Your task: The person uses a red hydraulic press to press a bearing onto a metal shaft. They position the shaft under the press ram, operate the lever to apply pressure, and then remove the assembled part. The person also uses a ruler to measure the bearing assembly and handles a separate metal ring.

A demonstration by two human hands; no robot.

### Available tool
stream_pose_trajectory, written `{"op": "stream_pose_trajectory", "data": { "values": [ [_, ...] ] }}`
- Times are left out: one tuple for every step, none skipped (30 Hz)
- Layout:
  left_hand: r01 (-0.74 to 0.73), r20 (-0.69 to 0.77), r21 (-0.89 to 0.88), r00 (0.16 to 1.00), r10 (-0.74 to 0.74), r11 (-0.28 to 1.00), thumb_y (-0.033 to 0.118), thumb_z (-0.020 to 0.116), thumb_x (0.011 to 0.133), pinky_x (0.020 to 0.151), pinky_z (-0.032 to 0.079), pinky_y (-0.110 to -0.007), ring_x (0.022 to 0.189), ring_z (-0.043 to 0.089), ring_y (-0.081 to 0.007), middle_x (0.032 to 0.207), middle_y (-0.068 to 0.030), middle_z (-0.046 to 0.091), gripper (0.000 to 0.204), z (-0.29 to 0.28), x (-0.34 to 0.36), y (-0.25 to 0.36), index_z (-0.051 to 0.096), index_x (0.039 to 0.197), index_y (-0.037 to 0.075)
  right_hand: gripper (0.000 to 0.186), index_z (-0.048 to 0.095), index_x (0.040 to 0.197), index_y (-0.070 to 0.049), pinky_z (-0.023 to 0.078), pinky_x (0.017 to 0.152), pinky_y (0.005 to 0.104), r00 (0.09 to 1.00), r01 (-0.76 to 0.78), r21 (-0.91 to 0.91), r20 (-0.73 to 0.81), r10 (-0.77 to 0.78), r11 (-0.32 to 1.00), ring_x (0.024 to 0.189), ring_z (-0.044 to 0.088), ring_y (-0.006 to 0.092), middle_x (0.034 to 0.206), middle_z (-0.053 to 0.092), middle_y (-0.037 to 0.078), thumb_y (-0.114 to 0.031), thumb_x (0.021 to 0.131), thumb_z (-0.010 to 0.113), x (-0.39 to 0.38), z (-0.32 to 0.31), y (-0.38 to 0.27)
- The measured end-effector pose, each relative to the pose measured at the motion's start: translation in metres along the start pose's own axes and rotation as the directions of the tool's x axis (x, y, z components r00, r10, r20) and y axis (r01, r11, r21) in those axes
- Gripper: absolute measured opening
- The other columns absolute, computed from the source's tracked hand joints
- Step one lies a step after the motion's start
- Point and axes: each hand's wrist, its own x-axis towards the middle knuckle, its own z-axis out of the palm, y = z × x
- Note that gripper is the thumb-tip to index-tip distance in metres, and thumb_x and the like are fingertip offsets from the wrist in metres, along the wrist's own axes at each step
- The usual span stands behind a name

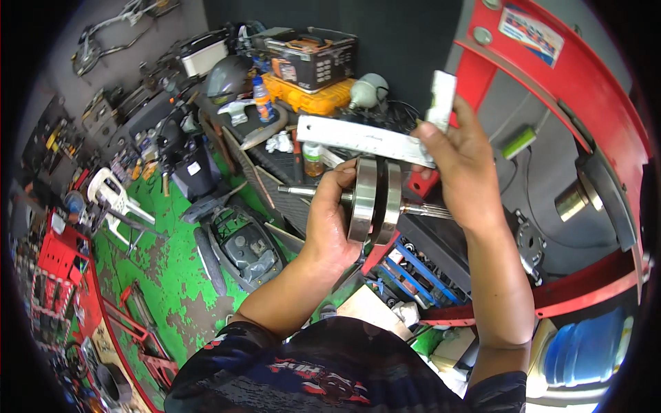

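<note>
My left hand is closed around the near side of a shiny metal crankshaft, with its two round webs upright and a shaft sticking out to each side. My right hand grips a metal try square at its corner. The long blade points left just above the crankshaft's webs; whether it touches them I cannot tell. The square's shorter arm rises past my right thumb. Part of the right-hand shaft passes behind my right wrist.
A red press frame curves along the right. Behind my hands, a cluttered bench holds a drink bottle, a yellow case and a toolbox. On the green floor lies a dark scooter body part; a white plastic chair stands left.
</note>
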Motion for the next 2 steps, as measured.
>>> {"op": "stream_pose_trajectory", "data": {
  "values": [
    [-0.032,0.000,0.001,0.999,0.032,0.999,0.039,0.045,0.099,0.064,0.060,-0.047,0.087,0.073,-0.0299,0.109,-0.0153,0.073,0.048,0.000,-0.005,0.007,0.062,0.126,0.004,0.055,0.036,0.152,-0.003,0.048,0.062,0.0233,0.998,-0.042,0.088,0.058,0.037,0.995,0.072,0.061,0.0090,0.093,0.069,0.005,-0.013,0.104,0.061,0.004,0.012,-0.001],
    [-0.044,-0.001,0.039,0.999,0.044,0.998,0.028,0.050,0.099,0.091,0.057,-0.042,0.100,0.069,-0.0250,0.111,-0.0096,0.069,0.036,0.003,-0.016,0.020,0.059,0.128,0.009,0.059,0.033,0.155,0.000,0.048,0.064,0.0250,0.995,-0.016,0.111,0.095,0.006,0.994,0.072,0.060,0.0101,0.093,0.067,0.007,-0.012,0.104,0.060,0.008,0.020,-0.003]
  ]
}}
